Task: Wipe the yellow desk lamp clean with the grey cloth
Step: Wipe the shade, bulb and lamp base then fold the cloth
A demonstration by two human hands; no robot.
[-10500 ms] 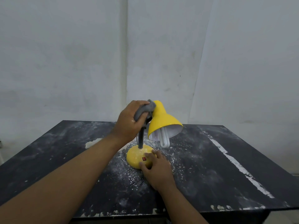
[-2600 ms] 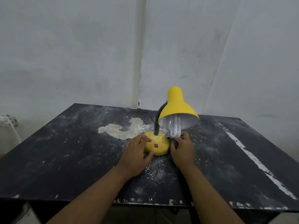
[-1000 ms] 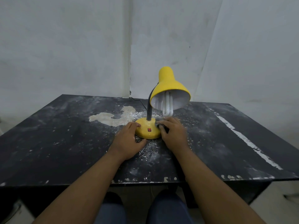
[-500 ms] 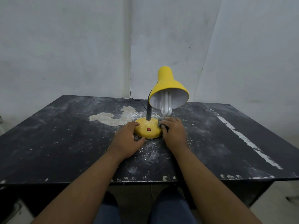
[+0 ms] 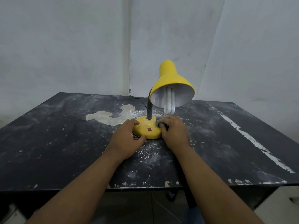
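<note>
The yellow desk lamp (image 5: 169,81) stands upright on the black table (image 5: 56,135), its shade tilted toward me with a white bulb (image 5: 169,102) showing. Its round yellow base (image 5: 148,129) has a red switch on the front. My left hand (image 5: 126,139) grips the left side of the base, thumb at its front edge. My right hand (image 5: 174,131) presses the grey cloth (image 5: 159,124) against the right side of the base. Only a small bunched bit of the cloth shows under my fingers; my right hand is slightly blurred.
White powder and a pale patch of chipped surface (image 5: 111,116) lie behind and around the lamp base. A black cord (image 5: 139,100) runs from the lamp toward the back edge. A white scraped stripe (image 5: 252,139) crosses the table's right side. Walls stand close behind.
In the last second my right hand with the cloth has shifted slightly along the right side of the base. My left hand stays on the left of the base. The lamp has not moved.
</note>
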